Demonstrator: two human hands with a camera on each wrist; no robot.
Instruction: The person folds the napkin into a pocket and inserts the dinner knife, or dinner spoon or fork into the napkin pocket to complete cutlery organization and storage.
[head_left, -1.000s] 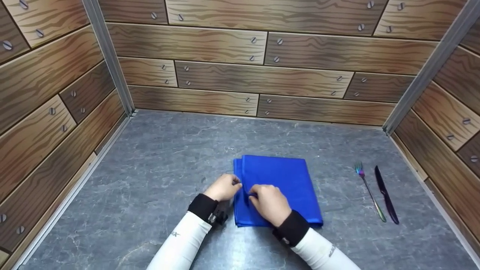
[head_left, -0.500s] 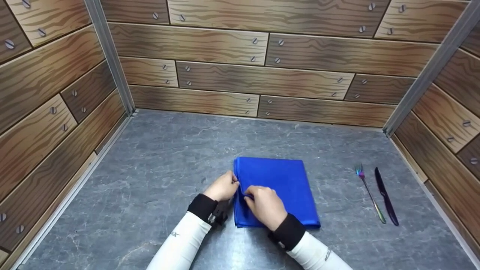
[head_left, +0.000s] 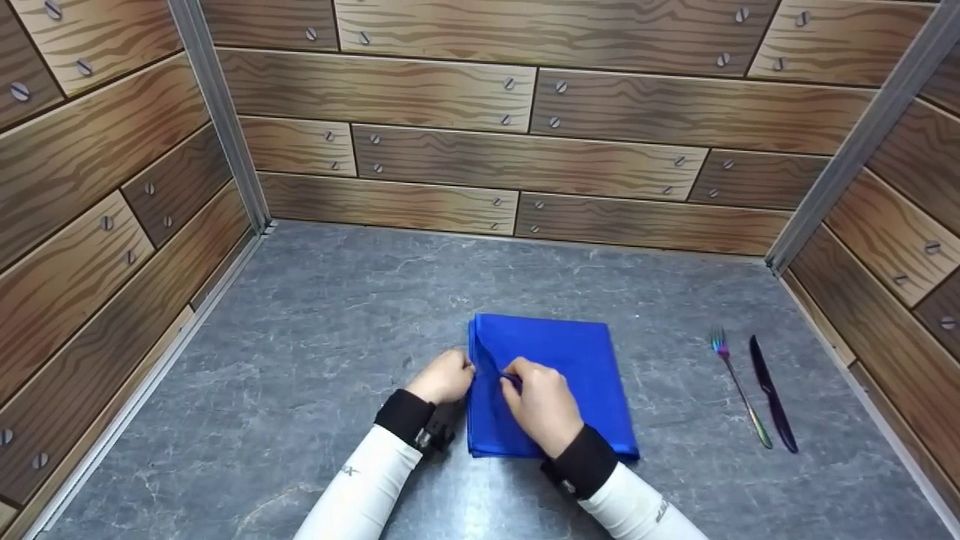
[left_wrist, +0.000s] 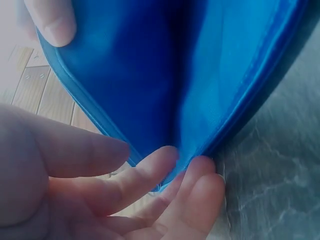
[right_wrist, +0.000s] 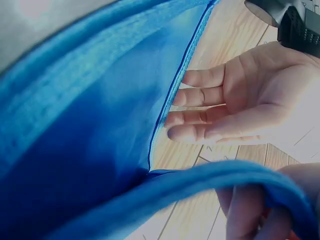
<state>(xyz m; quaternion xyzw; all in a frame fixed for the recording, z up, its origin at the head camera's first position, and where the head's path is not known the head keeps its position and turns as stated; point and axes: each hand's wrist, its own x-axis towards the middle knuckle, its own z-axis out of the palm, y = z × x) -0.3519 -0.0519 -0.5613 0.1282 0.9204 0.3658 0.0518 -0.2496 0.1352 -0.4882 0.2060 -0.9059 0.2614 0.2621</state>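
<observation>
Currently blue cloth (head_left: pixel 581 352) lies folded into rough square on grey marbled tabletop (head_left: pixel 337 300), just R of ctr in head view, near the person. R hand (head_left: pixel 546 401) over the near L part of cloth, thumb + fingers curled, pinching L edge of the upper layer; that edge is raised approx midway along, slanting back down to the far L corner. R wrist view: the lifted hem bends over the fingers, w/ a pocket gaping between upper & lower layers. L hand (head_left: pixel 442 375) at L side of cloth, fingertips touching the edge; fingers fairly straight in wrist views, thumb apart from them, no firm pinch seen. L wrist view looks into same opening, a fingertip of R hand on the upper layer. Both wrists w/ black bands (head_left: pixel 405 416), white sleeves (head_left: pixel 360 487) below; small black device (head_left: pixel 439 435) under L wrist. Well off to R of cloth: fork (head_left: pixel 739 379), rainbow tint, tines pointing away from person; just beside it on R, dark purple knife (head_left: pixel 771 394), approx parallel, blade end also away. Wood-plank-pattern walls (head_left: pixel 435 90) w/ printed screws on 3 sides, grey metal strips (head_left: pixel 225 112) at corners
</observation>
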